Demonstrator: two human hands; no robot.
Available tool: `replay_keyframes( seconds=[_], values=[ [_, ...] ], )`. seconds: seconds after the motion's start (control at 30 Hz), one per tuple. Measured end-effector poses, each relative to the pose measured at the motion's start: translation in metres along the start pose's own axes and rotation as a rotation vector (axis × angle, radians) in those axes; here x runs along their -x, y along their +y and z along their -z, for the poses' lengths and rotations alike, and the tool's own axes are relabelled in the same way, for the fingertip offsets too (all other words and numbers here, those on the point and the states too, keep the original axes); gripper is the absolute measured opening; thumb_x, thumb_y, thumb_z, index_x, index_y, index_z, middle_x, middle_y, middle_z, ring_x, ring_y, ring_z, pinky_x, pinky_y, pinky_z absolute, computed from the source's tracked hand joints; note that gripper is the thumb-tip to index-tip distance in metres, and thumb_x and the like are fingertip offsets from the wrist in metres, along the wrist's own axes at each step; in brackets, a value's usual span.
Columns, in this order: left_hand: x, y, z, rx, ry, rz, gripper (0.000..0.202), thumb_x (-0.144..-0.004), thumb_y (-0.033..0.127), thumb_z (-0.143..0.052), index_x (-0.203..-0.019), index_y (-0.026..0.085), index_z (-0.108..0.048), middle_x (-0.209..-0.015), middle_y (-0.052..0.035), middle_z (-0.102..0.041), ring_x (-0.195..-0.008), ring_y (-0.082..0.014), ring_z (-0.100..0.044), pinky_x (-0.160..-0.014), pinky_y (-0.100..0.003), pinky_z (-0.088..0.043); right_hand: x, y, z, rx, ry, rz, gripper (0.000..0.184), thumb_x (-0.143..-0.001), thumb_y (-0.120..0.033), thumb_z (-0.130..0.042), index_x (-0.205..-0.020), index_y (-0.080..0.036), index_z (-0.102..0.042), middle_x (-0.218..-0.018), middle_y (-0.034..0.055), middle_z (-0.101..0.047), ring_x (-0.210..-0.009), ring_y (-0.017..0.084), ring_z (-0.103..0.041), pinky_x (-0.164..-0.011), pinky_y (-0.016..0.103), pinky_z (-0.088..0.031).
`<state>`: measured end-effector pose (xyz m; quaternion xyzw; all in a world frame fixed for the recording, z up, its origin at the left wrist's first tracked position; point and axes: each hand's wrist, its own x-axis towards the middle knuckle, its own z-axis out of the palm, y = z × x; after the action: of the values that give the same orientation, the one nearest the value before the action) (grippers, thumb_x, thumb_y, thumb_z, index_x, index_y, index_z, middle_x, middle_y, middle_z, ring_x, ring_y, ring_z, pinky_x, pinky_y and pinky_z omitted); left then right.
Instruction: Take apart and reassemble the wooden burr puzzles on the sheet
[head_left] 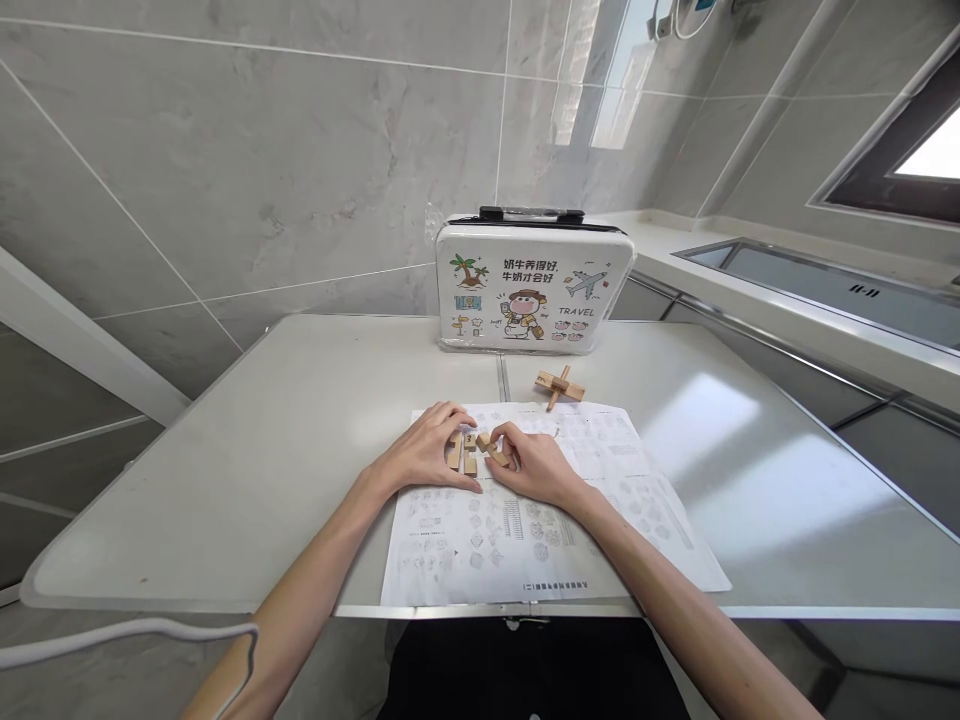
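Observation:
Several small notched wooden puzzle pieces (470, 466) lie close together on a printed paper sheet (600, 550). My left hand (427, 450) curves around their left side, thumb and fingers well apart; whether it touches the leftmost piece (454, 452) I cannot tell. From the right, my right hand (534, 463) grips a wooden puzzle piece (499, 458) between thumb and fingers, low over the sheet. Part of that piece is hidden by the fingers. Beyond the sheet's far edge sits an assembled wooden cross-shaped puzzle (559, 386).
A white carrying case (532, 290) with cartoon prints and a black handle stands at the back of the white folding table (315, 400), by the tiled wall. To the right runs a counter with a sink (840, 285). A white cable (150, 628) hangs at lower left.

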<state>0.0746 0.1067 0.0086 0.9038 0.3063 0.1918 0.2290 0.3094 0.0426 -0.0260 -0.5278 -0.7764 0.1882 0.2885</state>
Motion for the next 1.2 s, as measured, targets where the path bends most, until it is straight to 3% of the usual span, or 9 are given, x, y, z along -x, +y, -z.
replay_keyframes(
  seconds=[0.3,0.43,0.53,0.9,1.1,1.2],
  values=[
    [-0.006,0.014,-0.014,0.035,0.007,-0.084,0.066,-0.072,0.058,-0.088,-0.123,0.026,-0.061,-0.119,-0.0092,-0.066,-0.112,-0.0305,-0.061,-0.099,-0.043,-0.049,0.002,-0.001,0.001,-0.060,-0.001,0.071,0.019,-0.097,-0.034,-0.060,-0.112,-0.023,-0.059,-0.090,-0.0018,-0.073,-0.063,0.014,-0.062,-0.065,0.026,-0.039],
    [-0.007,0.013,-0.017,0.037,0.032,-0.064,0.040,-0.087,0.050,-0.076,-0.116,0.025,-0.064,-0.114,-0.0086,-0.068,-0.108,-0.0287,-0.063,-0.098,-0.043,-0.049,0.002,-0.003,0.002,-0.046,0.005,0.065,0.016,-0.098,-0.031,-0.056,-0.111,-0.023,-0.061,-0.079,-0.0028,-0.069,-0.060,0.014,-0.060,-0.063,0.027,-0.038],
    [-0.007,0.007,-0.018,-0.003,0.078,-0.041,0.039,-0.091,0.051,-0.071,-0.119,0.025,-0.064,-0.114,-0.0086,-0.068,-0.109,-0.0286,-0.063,-0.098,-0.043,-0.048,0.001,-0.002,0.002,-0.030,0.015,0.043,0.017,-0.099,-0.031,-0.053,-0.112,-0.023,-0.060,-0.076,-0.0032,-0.066,-0.058,0.014,-0.058,-0.063,0.027,-0.038],
    [-0.007,-0.031,-0.016,-0.220,0.289,0.244,0.049,-0.091,0.052,-0.071,-0.129,0.024,-0.059,-0.124,-0.0110,-0.066,-0.116,-0.0333,-0.058,-0.101,-0.049,-0.044,0.000,0.003,-0.002,0.008,0.033,0.037,0.016,-0.101,-0.026,-0.048,-0.110,-0.023,-0.062,-0.085,-0.0006,-0.070,-0.057,0.013,-0.055,-0.062,0.027,-0.039],
    [-0.007,-0.013,-0.019,-0.256,0.347,0.164,0.056,-0.090,0.041,-0.072,-0.140,0.024,-0.053,-0.136,-0.0127,-0.062,-0.130,-0.0359,-0.051,-0.112,-0.054,-0.038,0.000,0.001,-0.001,-0.002,0.043,0.050,0.015,-0.101,-0.024,-0.049,-0.106,-0.024,-0.063,-0.093,0.0012,-0.074,-0.060,0.014,-0.057,-0.062,0.028,-0.041],
    [-0.008,0.005,-0.022,-0.237,0.356,0.076,0.045,-0.093,0.035,-0.068,-0.135,0.024,-0.057,-0.136,-0.0128,-0.062,-0.130,-0.0347,-0.053,-0.112,-0.052,-0.040,-0.001,0.002,-0.001,-0.003,0.059,0.067,0.014,-0.100,-0.023,-0.050,-0.104,-0.024,-0.063,-0.093,0.0009,-0.073,-0.063,0.014,-0.060,-0.063,0.027,-0.041]
  ],
)
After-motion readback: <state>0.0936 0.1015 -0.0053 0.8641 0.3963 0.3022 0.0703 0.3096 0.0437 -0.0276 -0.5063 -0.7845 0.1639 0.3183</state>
